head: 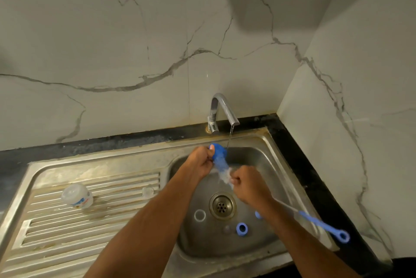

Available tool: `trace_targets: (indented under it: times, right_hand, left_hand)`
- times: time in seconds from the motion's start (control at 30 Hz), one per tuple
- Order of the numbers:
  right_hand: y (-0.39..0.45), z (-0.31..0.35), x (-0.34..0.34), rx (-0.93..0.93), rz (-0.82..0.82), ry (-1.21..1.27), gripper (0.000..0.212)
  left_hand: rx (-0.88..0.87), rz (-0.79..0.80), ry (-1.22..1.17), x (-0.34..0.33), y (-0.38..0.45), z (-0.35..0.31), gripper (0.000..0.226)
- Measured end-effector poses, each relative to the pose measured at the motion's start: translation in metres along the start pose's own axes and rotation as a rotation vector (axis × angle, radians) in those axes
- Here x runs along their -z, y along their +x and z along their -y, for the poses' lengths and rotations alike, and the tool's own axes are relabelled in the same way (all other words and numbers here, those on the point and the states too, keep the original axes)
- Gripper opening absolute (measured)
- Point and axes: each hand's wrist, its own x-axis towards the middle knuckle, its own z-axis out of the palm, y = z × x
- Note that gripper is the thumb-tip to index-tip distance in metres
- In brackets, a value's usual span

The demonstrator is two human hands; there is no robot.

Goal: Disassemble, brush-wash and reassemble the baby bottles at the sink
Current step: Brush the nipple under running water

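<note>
My left hand [201, 160] grips a blue baby bottle [219, 158] tilted over the sink basin [265, 160], just left of the thin water stream. My right hand [248, 184] is closed around a bottle brush, whose white bristles enter the bottle's mouth. The brush's wire shaft and blue handle [324, 226] stick out to the lower right. On the basin floor lie a white ring [200, 215] and a blue ring [242, 229]. A clear bottle [77, 195] rests on its side on the drainboard.
The chrome tap [221, 111] runs a thin stream into the basin. The drain [222, 205] sits mid-basin. A small clear cap [148, 191] lies on the ribbed drainboard [90, 232]. Black counter edging borders the sink; marble walls stand behind and right.
</note>
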Motion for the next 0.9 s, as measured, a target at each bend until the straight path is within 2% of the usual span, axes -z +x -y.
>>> trace_targets:
  times: [0.03, 0.1, 0.13, 0.17, 0.2, 0.27, 0.33, 0.4, 0.47, 0.53, 0.6, 0.67, 0.73, 0.8, 0.83, 0.87, 0.9]
  right_hand:
    - [0.007, -0.004, 0.003, -0.053, 0.034, 0.269, 0.027]
    - [0.012, -0.009, 0.011, -0.233, 0.024, 0.747, 0.020]
    - [0.012, -0.013, 0.015, -0.291, 0.029, 0.868, 0.017]
    - [0.012, -0.016, 0.016, -0.286, 0.017, 0.857, 0.016]
    - [0.013, -0.020, 0.014, -0.225, -0.022, 0.727, 0.015]
    - [0.013, -0.026, 0.009, -0.034, -0.122, 0.264, 0.014]
    - [0.009, -0.022, 0.009, 0.066, -0.186, -0.144, 0.003]
    - [0.000, -0.017, 0.006, 0.122, -0.215, -0.422, 0.018]
    - [-0.006, -0.017, 0.001, 0.205, -0.290, -0.576, 0.029]
    - [-0.007, -0.013, -0.005, 0.198, -0.276, -0.589, 0.024]
    - [-0.006, -0.004, -0.002, 0.098, -0.134, -0.313, 0.012]
    - [0.005, -0.006, 0.005, -0.030, -0.003, 0.345, 0.012]
    - [0.013, -0.013, 0.019, -0.277, 0.065, 1.014, 0.017]
    - [0.013, -0.017, 0.023, -0.432, 0.168, 1.461, 0.023]
    - [0.012, -0.017, 0.019, -0.463, 0.196, 1.506, 0.025]
    - [0.011, -0.015, 0.011, -0.457, 0.196, 1.426, 0.027]
    - [0.008, -0.011, 0.005, -0.410, 0.162, 1.190, 0.028]
  left_hand:
    - [0.006, -0.005, -0.025, 0.004, 0.000, 0.002, 0.032]
    - [0.014, 0.025, -0.093, 0.012, -0.003, 0.003, 0.034]
    - [0.011, 0.057, -0.101, 0.013, -0.005, 0.003, 0.035]
    - [-0.002, 0.089, -0.089, 0.014, -0.005, 0.003, 0.035]
    - [-0.015, 0.111, -0.052, 0.015, -0.004, 0.003, 0.035]
    - [-0.021, 0.127, -0.003, 0.018, -0.001, 0.002, 0.038]
    - [0.001, 0.113, 0.020, 0.021, 0.003, 0.001, 0.038]
    - [0.009, 0.105, 0.028, 0.019, 0.002, -0.003, 0.033]
    - [-0.007, 0.111, 0.059, 0.012, 0.000, -0.008, 0.034]
    - [-0.020, 0.101, 0.100, 0.006, 0.000, -0.008, 0.032]
    - [0.007, 0.092, 0.103, 0.005, 0.000, -0.004, 0.033]
    - [0.032, 0.095, 0.030, 0.012, 0.000, -0.001, 0.029]
    - [0.037, 0.093, -0.086, 0.018, -0.004, -0.004, 0.030]
    - [0.017, 0.113, -0.147, 0.017, -0.003, -0.010, 0.034]
    - [0.011, 0.128, -0.145, 0.014, -0.002, -0.013, 0.031]
    - [0.010, 0.125, -0.116, 0.010, -0.005, -0.016, 0.027]
    - [0.006, 0.127, -0.086, 0.007, -0.009, -0.016, 0.023]
